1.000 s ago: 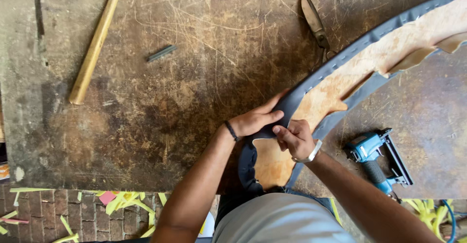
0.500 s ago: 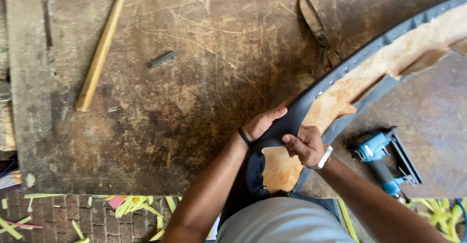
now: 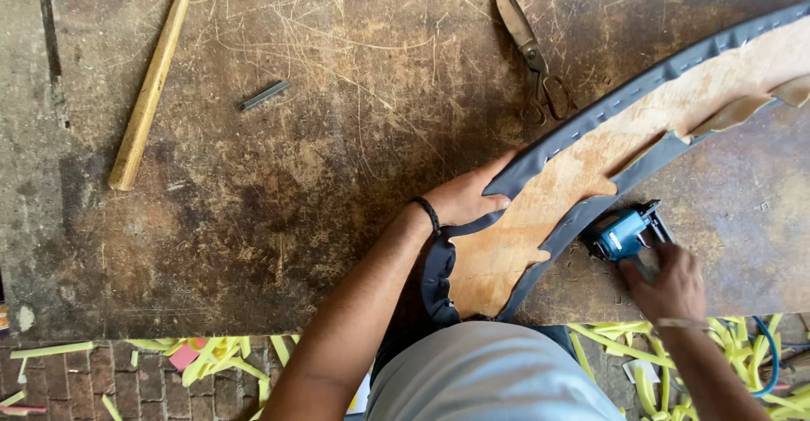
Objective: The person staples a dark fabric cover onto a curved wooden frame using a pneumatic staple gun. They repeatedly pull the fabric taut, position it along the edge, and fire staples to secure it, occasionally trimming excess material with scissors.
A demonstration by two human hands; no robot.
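Your right hand (image 3: 668, 284) is down at the near edge of the workbench (image 3: 337, 176), fingers wrapped around the blue staple gun (image 3: 626, 234), which sits just beside the curved wooden panel (image 3: 574, 185). Your left hand (image 3: 466, 197) presses flat on the panel's outer edge, fingers clamping the grey fabric (image 3: 540, 155) folded over it. The panel arcs away to the right. Farther off lie the scissors (image 3: 530, 50), a small metal strip (image 3: 264, 94) and the wooden-handled hammer (image 3: 152, 88).
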